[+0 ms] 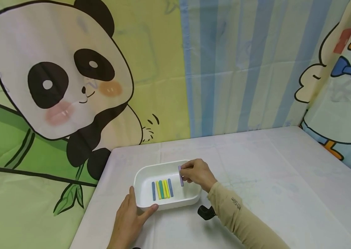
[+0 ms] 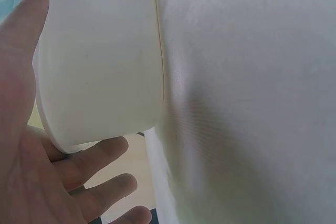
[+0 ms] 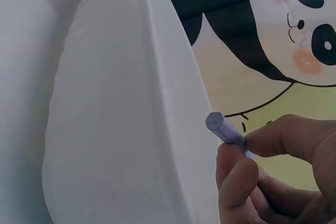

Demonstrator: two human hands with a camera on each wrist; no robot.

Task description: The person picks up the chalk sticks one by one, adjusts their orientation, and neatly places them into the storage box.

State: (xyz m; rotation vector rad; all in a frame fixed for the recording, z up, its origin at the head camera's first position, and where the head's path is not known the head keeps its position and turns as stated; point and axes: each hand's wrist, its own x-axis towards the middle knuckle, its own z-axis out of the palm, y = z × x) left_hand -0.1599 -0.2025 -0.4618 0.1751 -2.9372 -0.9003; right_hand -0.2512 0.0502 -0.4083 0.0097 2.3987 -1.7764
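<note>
A white tray [image 1: 145,204] sits on the table with a row of several chalk sticks inside it: blue [image 1: 153,191], yellow [image 1: 158,190] and green [image 1: 161,189] among them. Over the tray's right part, my right hand [image 1: 198,173] pinches a purple chalk stick [image 1: 180,175] between thumb and fingers. In the right wrist view the purple chalk [image 3: 223,127] points one round end toward the camera. My left hand [image 1: 129,216] rests at the tray's near left corner, thumb on the near rim and fingers extended along the left side. The left wrist view shows those fingers [image 2: 102,161] spread beside the tray wall.
White cloth [image 1: 256,180] covers the table, which meets a printed curtain [image 1: 160,69] at the back. A black device [image 1: 206,212] sits by the right sleeve [image 1: 244,214].
</note>
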